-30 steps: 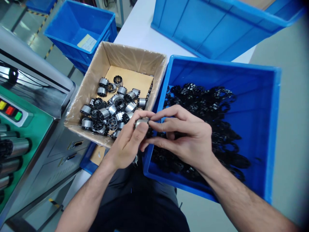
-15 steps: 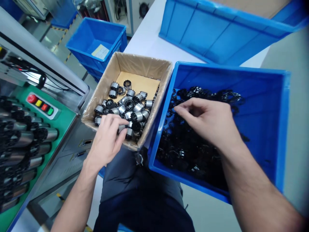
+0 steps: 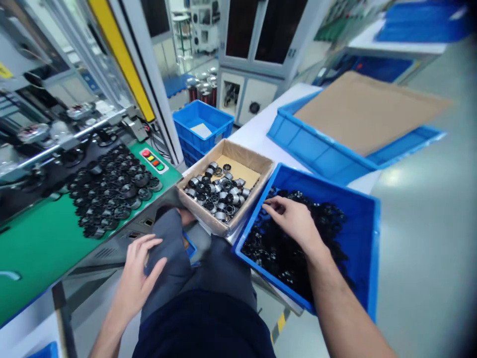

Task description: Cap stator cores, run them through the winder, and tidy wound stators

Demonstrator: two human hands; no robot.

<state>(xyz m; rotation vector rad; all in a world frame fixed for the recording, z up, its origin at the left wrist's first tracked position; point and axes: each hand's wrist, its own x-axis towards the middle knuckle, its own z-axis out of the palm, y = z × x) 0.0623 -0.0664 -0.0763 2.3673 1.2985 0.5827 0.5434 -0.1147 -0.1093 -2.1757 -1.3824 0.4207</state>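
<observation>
My right hand is over the blue bin, right where the loose black rings are heaped. Thumb and index tips are close together, but I honestly can't tell whether there's a ring pinched between them. Left hand hangs above my lap, fingers spread apart, nothing showing between them.

IMO the bin is the fiddly side. Those rings look light and tangled, so they probably hook onto each other. Best bet is nipping a single one by its edge with a light squeeze, then a tiny shake so no neighbour tags along. Digging into the pile would just knot it worse. My forearm also crosses the bin's near edge, so a high wrist helps avoid bumping it.

The silver-banded rings are in the cardboard box next door. I'd grab those round the shiny band and go easy on the black ends. Slow left hand too: a crowd of dark parts sits near the edge of the green counter.
</observation>
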